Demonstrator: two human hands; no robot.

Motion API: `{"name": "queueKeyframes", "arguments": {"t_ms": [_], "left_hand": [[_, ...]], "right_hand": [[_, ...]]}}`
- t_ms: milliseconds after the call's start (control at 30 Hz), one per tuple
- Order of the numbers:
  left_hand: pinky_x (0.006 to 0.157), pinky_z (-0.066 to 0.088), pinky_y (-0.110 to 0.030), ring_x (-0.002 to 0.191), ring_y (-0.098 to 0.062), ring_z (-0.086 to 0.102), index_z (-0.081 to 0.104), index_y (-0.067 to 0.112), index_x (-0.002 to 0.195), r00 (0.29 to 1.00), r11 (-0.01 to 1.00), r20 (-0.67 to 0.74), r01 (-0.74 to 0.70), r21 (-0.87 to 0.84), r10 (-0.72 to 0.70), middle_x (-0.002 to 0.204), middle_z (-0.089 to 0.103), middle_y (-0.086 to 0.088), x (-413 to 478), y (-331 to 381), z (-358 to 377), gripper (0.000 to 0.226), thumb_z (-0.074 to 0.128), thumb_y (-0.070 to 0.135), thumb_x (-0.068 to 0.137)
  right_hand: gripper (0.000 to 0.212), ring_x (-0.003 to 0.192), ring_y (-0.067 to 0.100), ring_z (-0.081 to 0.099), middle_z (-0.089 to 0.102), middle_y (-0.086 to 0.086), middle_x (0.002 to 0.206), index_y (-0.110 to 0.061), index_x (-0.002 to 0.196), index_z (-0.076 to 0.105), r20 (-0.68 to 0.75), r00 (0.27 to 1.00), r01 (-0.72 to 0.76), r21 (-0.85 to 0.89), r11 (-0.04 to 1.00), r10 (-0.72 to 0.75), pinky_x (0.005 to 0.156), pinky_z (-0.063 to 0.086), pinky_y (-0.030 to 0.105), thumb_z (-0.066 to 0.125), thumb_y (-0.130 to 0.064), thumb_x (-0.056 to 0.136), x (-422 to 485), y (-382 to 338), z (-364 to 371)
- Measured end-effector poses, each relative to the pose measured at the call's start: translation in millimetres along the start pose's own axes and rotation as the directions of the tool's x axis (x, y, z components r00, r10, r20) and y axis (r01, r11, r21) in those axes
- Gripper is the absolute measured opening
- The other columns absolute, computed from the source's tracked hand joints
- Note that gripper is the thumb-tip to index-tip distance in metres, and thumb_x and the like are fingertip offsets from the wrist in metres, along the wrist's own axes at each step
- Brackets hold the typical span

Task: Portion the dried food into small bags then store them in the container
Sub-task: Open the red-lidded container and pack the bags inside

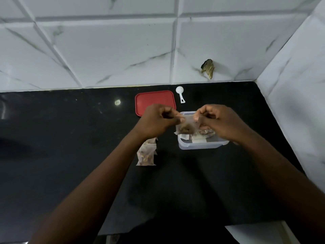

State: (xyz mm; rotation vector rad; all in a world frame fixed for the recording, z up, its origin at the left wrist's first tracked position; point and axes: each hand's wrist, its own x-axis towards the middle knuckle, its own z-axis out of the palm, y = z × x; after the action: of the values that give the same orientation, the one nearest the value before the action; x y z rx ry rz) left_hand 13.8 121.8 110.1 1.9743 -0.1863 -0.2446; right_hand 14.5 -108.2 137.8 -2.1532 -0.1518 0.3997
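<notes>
**Bag closure over container**

The left hand (156, 118) and right hand (217, 120) each pinch a top corner of one small bag (186, 128), held just above the open container (202, 146). Judgement: keep the mouth level and uppermost, close it fully, then lower it in flat. The bag is translucent, with brown dried food settled at its bottom. Filled bags (146, 154) lie on the counter (70, 138) left of the container. The lid (154, 100) and scoop (180, 94) lie behind.

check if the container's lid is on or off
Off: the red lid lies flat on the black counter behind the open clear container.
</notes>
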Motion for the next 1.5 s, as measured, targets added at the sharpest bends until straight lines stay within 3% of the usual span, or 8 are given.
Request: {"name": "queueKeyframes", "arguments": {"t_ms": [133,267,400,567,767,1133,1333,1500], "left_hand": [[0.079,0.057,-0.017,0.082,-0.003,0.073,0.081,0.022,0.093,0.999,0.989,0.004,-0.034,0.141,0.034,0.089,0.080,0.007,27,5,18,0.008,0.083,0.018,0.086],[0.070,0.048,-0.005,0.068,0.012,0.062,0.082,0.014,0.097,0.995,0.934,0.067,-0.088,0.348,0.069,0.088,0.077,0.006,43,-4,32,0.010,0.080,0.013,0.087],[0.082,0.060,-0.036,0.084,-0.008,0.070,0.081,0.025,0.098,0.993,0.830,0.114,-0.047,0.555,-0.020,0.095,0.078,0.008,50,-16,45,0.014,0.072,0.019,0.088],[0.095,0.048,-0.035,0.109,-0.018,0.067,0.075,0.033,0.117,0.981,0.590,0.187,-0.124,0.798,-0.046,0.115,0.074,0.007,56,-19,52,0.024,0.065,0.033,0.095],[0.099,0.041,-0.037,0.114,-0.021,0.065,0.073,0.033,0.122,0.986,0.489,0.146,-0.090,0.867,-0.077,0.119,0.073,0.002,65,-29,61,0.028,0.064,0.028,0.096],[0.075,0.058,-0.033,0.086,-0.005,0.064,0.077,0.030,0.103,0.992,0.867,-0.128,0.082,0.492,-0.021,0.104,0.071,0.013,24,-42,19,0.013,0.074,0.028,0.090],[0.082,0.060,-0.035,0.081,0.004,0.062,0.079,0.030,0.097,0.980,0.841,-0.089,0.196,0.504,-0.176,0.089,0.066,0.021,-16,-72,-27,0.012,0.080,0.028,0.085],[0.083,0.056,-0.029,0.088,0.000,0.060,0.075,0.030,0.100,0.962,0.793,-0.016,0.235,0.562,-0.274,0.097,0.064,0.015,-37,-84,-42,0.021,0.084,0.025,0.082]], "right_hand": [[0.007,0.077,0.002,0.073,0.075,-0.002,0.092,-0.016,0.100,0.073,-0.034,0.998,-0.045,-0.026,0.999,0.044,0.060,0.053,0.010,0.070,-0.015,0.093,10,16,-19],[0.005,0.076,0.008,0.075,0.076,0.001,0.094,-0.015,0.098,0.072,0.026,0.990,-0.136,-0.039,0.990,0.137,0.062,0.058,0.017,0.070,-0.013,0.094,24,38,-15],[0.005,0.079,0.020,0.076,0.077,0.010,0.095,-0.009,0.098,0.072,0.093,0.973,-0.211,0.001,0.977,0.210,0.065,0.060,0.022,0.068,-0.008,0.096,39,58,-2],[0.010,0.082,0.023,0.076,0.075,0.007,0.094,-0.009,0.102,0.071,0.157,0.963,-0.210,-0.079,0.975,0.220,0.070,0.062,0.027,0.065,-0.004,0.096,53,78,12],[0.020,0.089,0.015,0.072,0.073,0.002,0.103,-0.019,0.102,0.069,0.129,0.973,-0.169,-0.178,0.969,0.193,0.089,0.060,0.038,0.063,-0.002,0.095,67,93,24],[0.014,0.085,0.001,0.067,0.073,-0.013,0.093,-0.022,0.099,0.077,-0.150,0.983,0.095,-0.061,0.994,-0.103,0.070,0.048,0.008,0.073,-0.013,0.089,49,43,37],[0.015,0.082,-0.003,0.066,0.075,-0.007,0.093,-0.018,0.101,0.077,0.026,0.983,0.182,-0.129,0.975,-0.180,0.079,0.052,0.013,0.073,-0.010,0.089,42,9,98],[0.025,0.094,0.013,0.069,0.072,-0.001,0.102,-0.016,0.108,0.073,0.182,0.983,0.051,-0.271,0.961,-0.001,0.086,0.058,0.032,0.078,-0.017,0.084,43,4,143]]}}
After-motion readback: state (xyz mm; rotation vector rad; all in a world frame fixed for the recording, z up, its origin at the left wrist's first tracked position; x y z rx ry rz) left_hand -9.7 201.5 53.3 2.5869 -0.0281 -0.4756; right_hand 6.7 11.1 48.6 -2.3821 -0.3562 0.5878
